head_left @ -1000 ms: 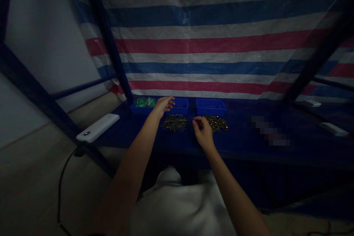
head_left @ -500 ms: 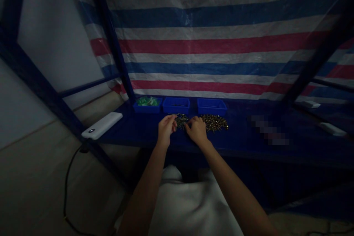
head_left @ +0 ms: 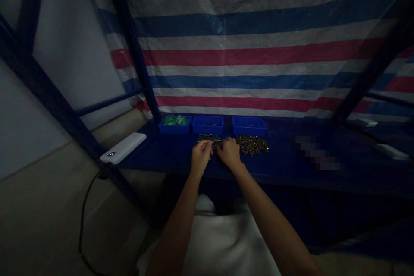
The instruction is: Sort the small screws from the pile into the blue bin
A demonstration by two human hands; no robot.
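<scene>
My left hand (head_left: pixel 201 155) and my right hand (head_left: pixel 228 153) are side by side, almost touching, at the near edge of a pile of thin dark metal pins (head_left: pixel 208 139) on the blue shelf (head_left: pixel 168 155). Both hands have their fingers curled in a pinch; anything they hold is too small to make out. A second pile of brassy screws (head_left: pixel 251 144) lies just right of my right hand. Behind the piles stand three small blue trays: the left tray (head_left: pixel 174 123) holds green pieces, the middle tray (head_left: pixel 208 124) and the right tray (head_left: pixel 249 125) look dark inside.
A white power bank (head_left: pixel 123 148) lies at the shelf's left corner, with a black cable (head_left: pixel 84 207) hanging to the floor. Dark blue rack posts (head_left: pixel 136 56) frame the shelf. A red, white and blue striped tarp (head_left: pixel 258 51) hangs behind. Two white objects lie at far right.
My left hand came back from the middle tray to the pin pile and closed. My right hand shifted left from the screw pile, meeting the left hand.
</scene>
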